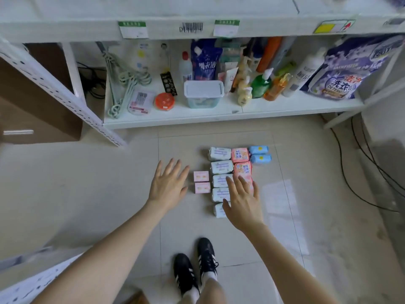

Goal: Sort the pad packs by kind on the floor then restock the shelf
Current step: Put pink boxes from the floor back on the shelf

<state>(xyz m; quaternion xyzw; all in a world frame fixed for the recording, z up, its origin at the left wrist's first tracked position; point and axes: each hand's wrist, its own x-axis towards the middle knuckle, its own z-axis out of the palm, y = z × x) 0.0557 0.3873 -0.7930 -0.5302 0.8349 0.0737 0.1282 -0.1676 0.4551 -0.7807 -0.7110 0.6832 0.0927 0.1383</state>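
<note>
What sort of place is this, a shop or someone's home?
Probably a shop's stockroom, not certain. The white metal shelf carries label tags and a barcode on its edge, detergent bags and soap bottles stand on it, and pad packs lie in rows on the tiled floor.

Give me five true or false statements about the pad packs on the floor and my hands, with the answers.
1. The two blue packs lie at the right edge of the group. True.
2. The left hand grips one of the small pink boxes. False: its fingers are spread and hold nothing; it is beside the boxes.
3. The white packs form one column. True.
4. The packs are stacked on the shelf. False: they all lie on the floor.
5. The right hand is spread open over the packs. True.
</note>
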